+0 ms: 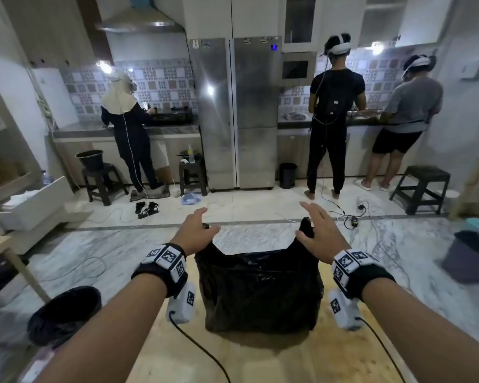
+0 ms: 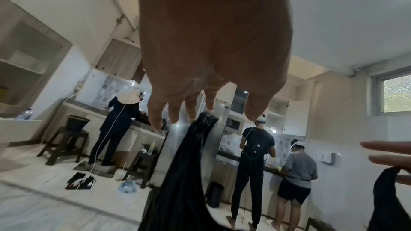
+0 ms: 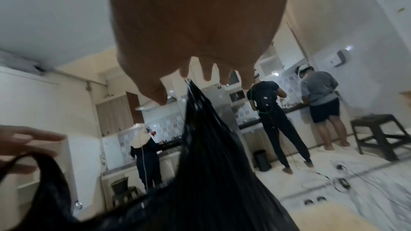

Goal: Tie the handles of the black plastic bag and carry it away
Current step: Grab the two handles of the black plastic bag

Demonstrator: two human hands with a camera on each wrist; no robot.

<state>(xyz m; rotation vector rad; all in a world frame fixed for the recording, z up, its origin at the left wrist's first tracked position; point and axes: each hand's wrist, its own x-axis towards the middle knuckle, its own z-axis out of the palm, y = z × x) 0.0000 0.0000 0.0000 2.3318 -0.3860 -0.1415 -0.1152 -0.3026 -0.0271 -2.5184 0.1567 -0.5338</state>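
so the black bag sat on a light wooden table in the lower middle of the head view, and its mouth gaped open. the left hand was just left of the middle of the frame. it held up the left handle, and that thin strip looked caught between two of its fingers, which pointed down and a little apart. the right hand was just right of the middle. it held up the right handle between the thumb and first finger, with the other fingers spread out. the handles were well apart and not tied yet.

what could go wrong? both holds looked light, so a handle might slip out when the hands came together to cross them. the bag looked thin and crinkly, so a hard tug might stretch or rip a handle. the bag might also tip, because it was soft and open.

a black bin sat at the lower left.
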